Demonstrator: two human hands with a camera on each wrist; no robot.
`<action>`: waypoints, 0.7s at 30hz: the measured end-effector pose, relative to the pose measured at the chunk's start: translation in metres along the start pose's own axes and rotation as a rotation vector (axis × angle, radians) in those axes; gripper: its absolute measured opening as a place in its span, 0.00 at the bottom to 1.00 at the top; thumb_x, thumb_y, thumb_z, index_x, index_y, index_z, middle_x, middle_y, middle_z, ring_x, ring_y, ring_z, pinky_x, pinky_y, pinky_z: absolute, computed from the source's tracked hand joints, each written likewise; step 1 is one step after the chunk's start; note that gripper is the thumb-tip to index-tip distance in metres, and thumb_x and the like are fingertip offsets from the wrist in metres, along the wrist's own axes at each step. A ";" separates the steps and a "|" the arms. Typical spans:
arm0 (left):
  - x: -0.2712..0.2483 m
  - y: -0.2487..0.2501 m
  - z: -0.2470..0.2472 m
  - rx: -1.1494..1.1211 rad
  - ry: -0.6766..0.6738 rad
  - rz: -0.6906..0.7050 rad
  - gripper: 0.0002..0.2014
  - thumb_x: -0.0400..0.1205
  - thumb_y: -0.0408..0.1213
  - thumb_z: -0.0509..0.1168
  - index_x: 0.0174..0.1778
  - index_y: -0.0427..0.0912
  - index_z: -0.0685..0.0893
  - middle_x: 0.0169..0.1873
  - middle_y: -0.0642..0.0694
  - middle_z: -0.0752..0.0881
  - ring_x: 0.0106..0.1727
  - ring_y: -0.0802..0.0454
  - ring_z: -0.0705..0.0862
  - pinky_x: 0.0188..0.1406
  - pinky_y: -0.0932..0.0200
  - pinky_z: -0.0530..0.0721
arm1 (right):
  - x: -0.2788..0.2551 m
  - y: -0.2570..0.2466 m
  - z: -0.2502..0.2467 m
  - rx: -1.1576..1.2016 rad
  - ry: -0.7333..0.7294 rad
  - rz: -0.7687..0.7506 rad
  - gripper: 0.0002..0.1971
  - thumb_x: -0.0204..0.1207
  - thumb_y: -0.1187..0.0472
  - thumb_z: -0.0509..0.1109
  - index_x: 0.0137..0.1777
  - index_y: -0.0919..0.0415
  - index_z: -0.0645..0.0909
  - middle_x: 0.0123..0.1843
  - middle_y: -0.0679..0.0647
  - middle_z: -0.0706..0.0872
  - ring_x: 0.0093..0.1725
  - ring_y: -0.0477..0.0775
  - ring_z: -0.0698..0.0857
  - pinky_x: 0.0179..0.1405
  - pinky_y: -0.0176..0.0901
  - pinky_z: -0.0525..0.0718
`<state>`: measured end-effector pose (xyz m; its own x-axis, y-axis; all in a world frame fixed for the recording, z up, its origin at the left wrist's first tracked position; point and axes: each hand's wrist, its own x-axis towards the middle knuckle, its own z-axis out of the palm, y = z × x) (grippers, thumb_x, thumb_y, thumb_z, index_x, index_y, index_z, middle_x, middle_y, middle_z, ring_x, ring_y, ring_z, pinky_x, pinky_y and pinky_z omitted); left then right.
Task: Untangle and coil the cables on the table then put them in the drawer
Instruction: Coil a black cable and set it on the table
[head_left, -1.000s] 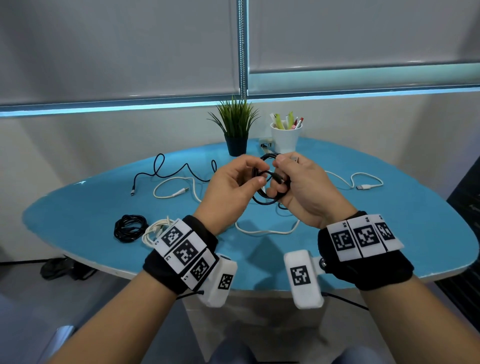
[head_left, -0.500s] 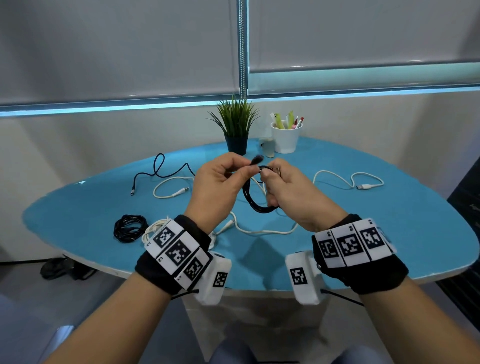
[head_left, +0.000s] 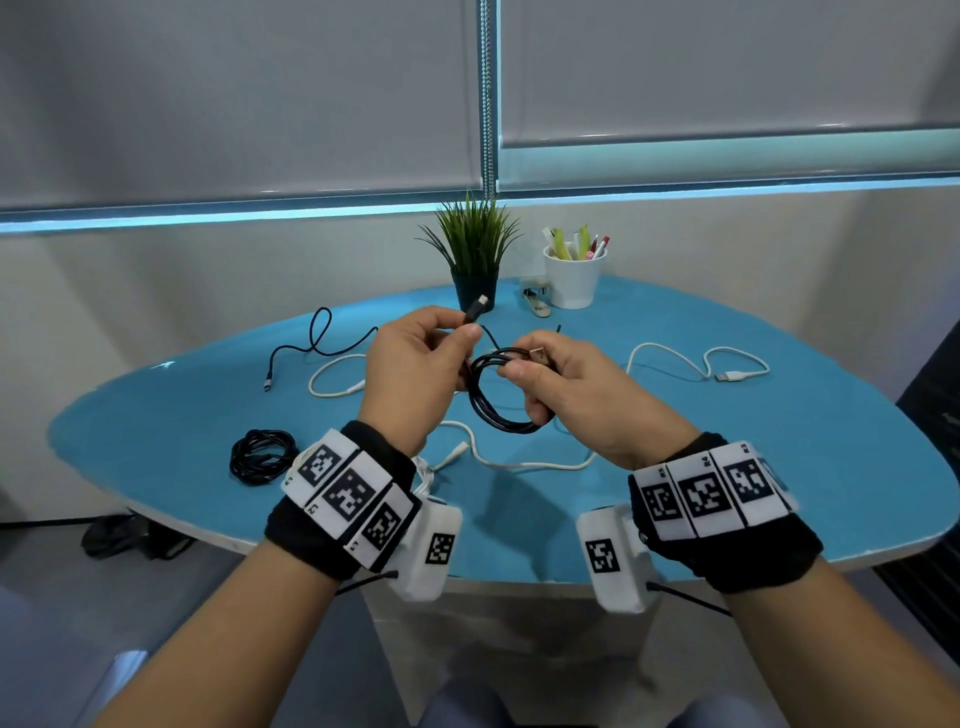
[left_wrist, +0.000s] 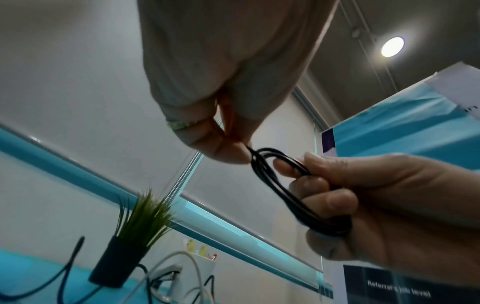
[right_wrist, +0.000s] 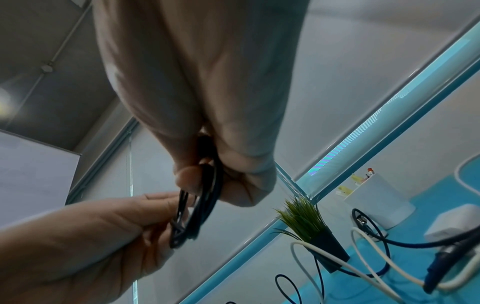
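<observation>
Above the blue table (head_left: 779, 467) both hands hold a coiled black cable (head_left: 493, 405) (left_wrist: 280, 185) (right_wrist: 202, 207). My right hand (head_left: 550, 379) grips the coil's loops, with a USB plug poking out by the thumb. My left hand (head_left: 421, 364) pinches the cable's free end just below its small plug (head_left: 477, 307), which points up. On the table lie a coiled black cable (head_left: 261, 456), a coiled white cable partly hidden behind my left wrist, a loose dark cable (head_left: 311, 343) and loose white cables (head_left: 696, 364) (head_left: 519, 462).
A potted plant (head_left: 475, 260) and a white cup of pens (head_left: 571, 275) stand at the table's far edge, with a small white object beside them. Dark items lie on the floor at the left (head_left: 130, 535). No drawer is in view.
Both hands have drawn slightly apart. My left hand has pulled the cable's free end up and left, so its plug now stands above the fingers; the coil hangs from my right hand.
</observation>
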<state>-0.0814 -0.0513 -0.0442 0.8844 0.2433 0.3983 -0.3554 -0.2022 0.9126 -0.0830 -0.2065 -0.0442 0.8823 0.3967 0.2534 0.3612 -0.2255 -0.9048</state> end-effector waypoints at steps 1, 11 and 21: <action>0.003 -0.001 -0.002 0.047 -0.008 -0.004 0.05 0.79 0.33 0.68 0.39 0.46 0.85 0.24 0.47 0.81 0.21 0.58 0.79 0.28 0.62 0.85 | 0.000 0.000 -0.001 -0.001 0.005 -0.013 0.05 0.82 0.62 0.63 0.46 0.53 0.78 0.28 0.48 0.74 0.26 0.43 0.75 0.30 0.29 0.74; 0.000 -0.001 -0.007 0.379 -0.402 0.071 0.13 0.83 0.28 0.59 0.49 0.49 0.87 0.32 0.54 0.81 0.28 0.62 0.77 0.33 0.74 0.79 | 0.003 0.007 -0.005 -0.021 0.109 -0.019 0.10 0.82 0.67 0.60 0.44 0.51 0.77 0.34 0.48 0.77 0.33 0.47 0.74 0.39 0.38 0.75; -0.007 -0.003 -0.009 -0.175 -0.429 -0.113 0.08 0.78 0.33 0.65 0.42 0.48 0.89 0.37 0.49 0.88 0.38 0.56 0.81 0.47 0.56 0.75 | 0.004 0.001 -0.010 0.299 0.111 0.009 0.10 0.82 0.71 0.60 0.46 0.58 0.79 0.34 0.58 0.74 0.24 0.44 0.70 0.28 0.35 0.72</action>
<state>-0.0894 -0.0440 -0.0492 0.9524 -0.1668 0.2552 -0.2630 -0.0256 0.9645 -0.0765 -0.2138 -0.0405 0.9185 0.2925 0.2662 0.2635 0.0492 -0.9634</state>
